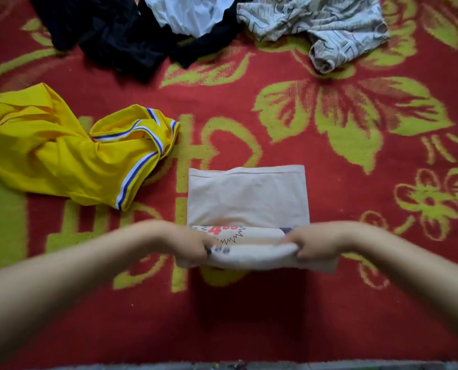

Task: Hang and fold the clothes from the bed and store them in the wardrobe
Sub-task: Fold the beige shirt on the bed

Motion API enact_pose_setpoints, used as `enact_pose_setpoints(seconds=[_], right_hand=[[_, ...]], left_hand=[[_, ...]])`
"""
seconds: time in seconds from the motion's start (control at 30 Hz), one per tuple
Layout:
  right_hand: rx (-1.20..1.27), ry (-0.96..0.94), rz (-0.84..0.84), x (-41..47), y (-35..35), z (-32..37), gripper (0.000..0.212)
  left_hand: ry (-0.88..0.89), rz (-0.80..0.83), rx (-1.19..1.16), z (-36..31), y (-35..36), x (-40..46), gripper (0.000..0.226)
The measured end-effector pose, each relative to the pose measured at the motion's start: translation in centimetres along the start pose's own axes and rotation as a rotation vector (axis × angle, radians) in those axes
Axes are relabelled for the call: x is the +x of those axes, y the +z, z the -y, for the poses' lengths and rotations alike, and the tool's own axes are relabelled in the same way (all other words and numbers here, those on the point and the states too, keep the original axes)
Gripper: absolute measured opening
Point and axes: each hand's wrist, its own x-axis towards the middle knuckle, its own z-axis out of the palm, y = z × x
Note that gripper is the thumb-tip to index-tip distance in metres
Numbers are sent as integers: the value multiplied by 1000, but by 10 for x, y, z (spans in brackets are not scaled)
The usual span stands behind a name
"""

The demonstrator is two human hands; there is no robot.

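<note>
Gripping the near end of the beige T-shirt point(247, 196) with both hands, that's what I've got in front of me. The left hand point(193, 243) has its grip pinched on the left side of the near fold, and the right hand point(312, 245) has its fingers curled round the right side, so the cloth bunches into a raised roll between them. Both hands are smeared by motion blur, so I can't count individual fingers. The shirt lies as a neat rectangle near the middle of the bed point(249, 316), towards its near edge, on a red blanket with yellow-green flowers. A red and black print peeks out under the lifted fold; most of it is covered, and I can't read it.

Over by the bed's left edge sits a crumpled yellow jersey point(48, 153) with blue and white trim, cut off at the left side of the view. At the far edge, a black garment point(110, 36) lies in a heap, with a white garment point(187, 12) on top of it, both cut off by the top of the view. Towards the far right corner lies a rumpled grey patterned garment point(326, 28), its top also cut off.
</note>
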Motion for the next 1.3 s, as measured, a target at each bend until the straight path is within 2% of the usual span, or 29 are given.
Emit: enact_pose_setpoints(seconds=[0.07, 0.1, 0.17, 0.2, 0.3, 0.33, 0.37, 0.43, 0.5, 0.63, 0.8, 0.87, 0.93, 1.0, 1.03, 1.07, 1.13, 1.2, 1.3], right_hand=[[34, 28, -173, -3, -39, -10, 25], [47, 43, -274, 0, -58, -16, 23], [106, 92, -487, 10, -89, -26, 27], [123, 132, -599, 19, -99, -30, 33], [15, 235, -1038, 52, -100, -27, 48], [-31, 228, -1158, 64, -89, -19, 51], [-76, 199, -1204, 76, -75, -8, 52], [-228, 162, -1091, 102, -45, 6, 55], [-332, 252, -952, 120, -20, -7, 57], [-223, 450, -1029, 117, -7, -74, 54], [-143, 549, -968, 92, -7, -93, 55], [-178, 472, -1052, 81, -8, -80, 58], [-191, 223, -1058, 77, 2, -60, 70], [-242, -4, -923, 84, 26, -39, 83], [-301, -22, -852, 91, 39, -31, 88], [-347, 17, -832, 98, 49, -26, 92], [-307, 184, -895, 107, 47, -27, 98], [-226, 353, -910, 108, 32, -32, 97], [-139, 352, -838, 100, 12, -32, 87]], left_hand=[[-55, -135, -116, 3, -42, -7, 19], [-65, -231, -202, 4, -63, -7, 13], [-94, -468, -305, 3, -104, -4, 20], [-125, -607, -258, 3, -119, 1, 28], [-248, -1081, 169, 1, -122, 32, 47], [-225, -1217, 278, -4, -108, 43, 51], [-178, -1298, 359, -11, -89, 56, 55], [-142, -1270, 482, -20, -53, 85, 59], [-190, -1193, 503, -13, -28, 110, 60], [-183, -1304, 344, 27, -22, 118, 61], [-334, -1245, 305, 47, -16, 108, 63], [-256, -1233, 390, 38, -9, 94, 72], [-63, -1194, 583, 34, 3, 88, 78], [10, -1086, 712, 30, 19, 88, 90], [-12, -1051, 717, 29, 24, 90, 97], [-49, -1042, 692, 27, 26, 93, 101], [-112, -1054, 636, 26, 23, 101, 104], [-151, -1034, 640, 29, 14, 109, 96], [-200, -895, 604, 22, 1, 101, 84]])
